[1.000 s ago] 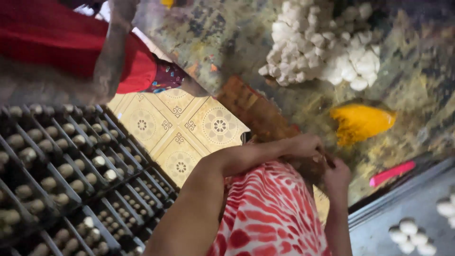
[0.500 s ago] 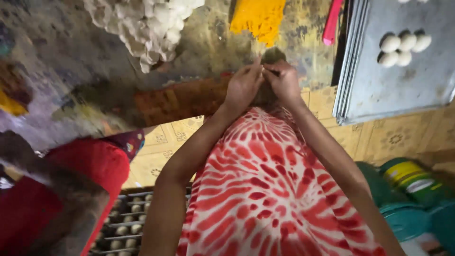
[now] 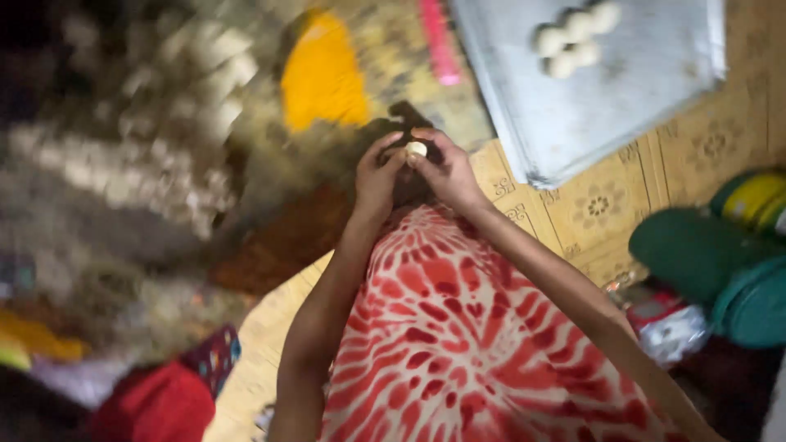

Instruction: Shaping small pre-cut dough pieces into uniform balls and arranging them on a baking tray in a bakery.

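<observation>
Both hands shaping one small pale dough ball

The left hand (image 3: 378,176) and right hand (image 3: 442,168) pinch the small pale dough ball (image 3: 417,149) between closed fingers, above the floor beside the grey metal tray (image 3: 639,90) holding four finished white balls (image 3: 573,39); seemingly rolling it.

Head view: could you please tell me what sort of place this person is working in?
Probably a home or small workshop floor where sweets are shaped by hand: both hands pinch a small pale ball, more balls sit on a metal tray, and patterned floor covering lies beneath.

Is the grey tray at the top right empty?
No, the grey tray holds a few small white balls near its far end.
</observation>
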